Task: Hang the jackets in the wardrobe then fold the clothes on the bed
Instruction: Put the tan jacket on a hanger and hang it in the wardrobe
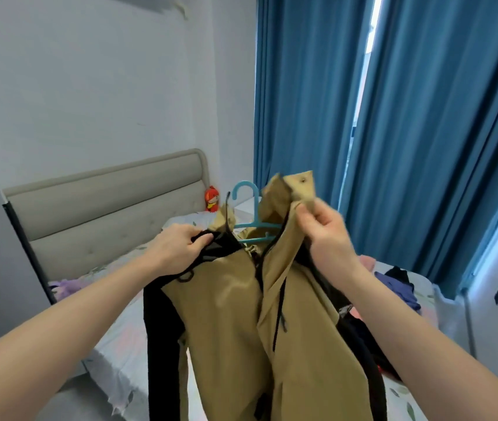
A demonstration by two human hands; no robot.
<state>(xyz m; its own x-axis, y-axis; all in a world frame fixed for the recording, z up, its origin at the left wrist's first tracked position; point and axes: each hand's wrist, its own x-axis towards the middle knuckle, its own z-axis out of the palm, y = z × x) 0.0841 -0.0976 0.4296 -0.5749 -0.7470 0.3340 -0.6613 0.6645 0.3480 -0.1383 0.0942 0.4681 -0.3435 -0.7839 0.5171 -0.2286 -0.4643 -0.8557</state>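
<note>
Both hands held a tan jacket (241,314) up over the bed (114,338). Left hand (177,247) had its fingers curled round the black trim at the jacket's left shoulder; right hand (323,232) pinched the tan collar flap on the other side. A blue hanger (252,220) sat inside the neck, its hook poking up between the hands. The jacket hung above the mattress's near edge, black sleeves trailing down. Loose clothes (399,287) lay heaped on the bed's right side, near the blue curtains (423,117). A padded headboard (105,205) stood well behind, with bare mattress to the left.
</note>
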